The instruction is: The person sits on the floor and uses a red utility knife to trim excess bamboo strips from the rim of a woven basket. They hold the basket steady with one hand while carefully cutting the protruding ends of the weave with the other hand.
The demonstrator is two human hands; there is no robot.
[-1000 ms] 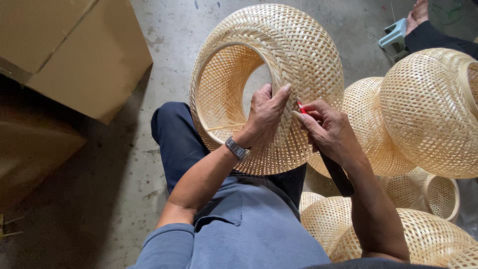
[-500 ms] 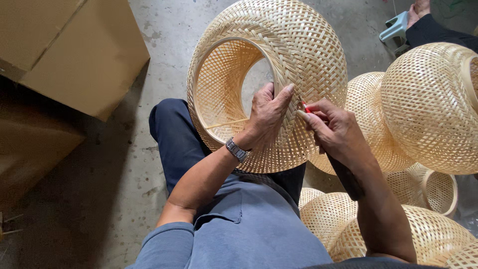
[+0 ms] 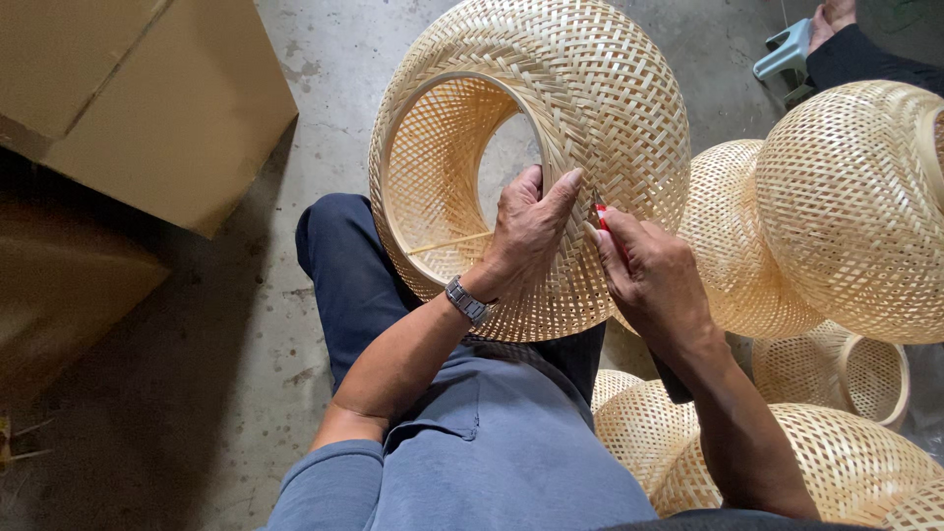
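Observation:
A large round woven bamboo shade (image 3: 600,88) rests on my lap, its open ring facing left. My left hand (image 3: 521,231), with a metal watch on the wrist, presses flat against the shade's woven side beside the ring. My right hand (image 3: 654,280) is closed around a small red-handled tool (image 3: 601,216), whose tip touches the weave just next to my left thumb. A thin loose bamboo strip (image 3: 447,244) crosses the inside of the opening.
Several more woven bamboo shades (image 3: 846,206) are stacked at my right and by my knee (image 3: 787,462). Cardboard boxes (image 3: 147,98) stand at the left on the concrete floor. Another person's foot and a small plastic stool (image 3: 787,54) show at the top right.
The shade and both hands have shifted slightly in view; the hands stay pressed at the same spot on the weave with the red tool.

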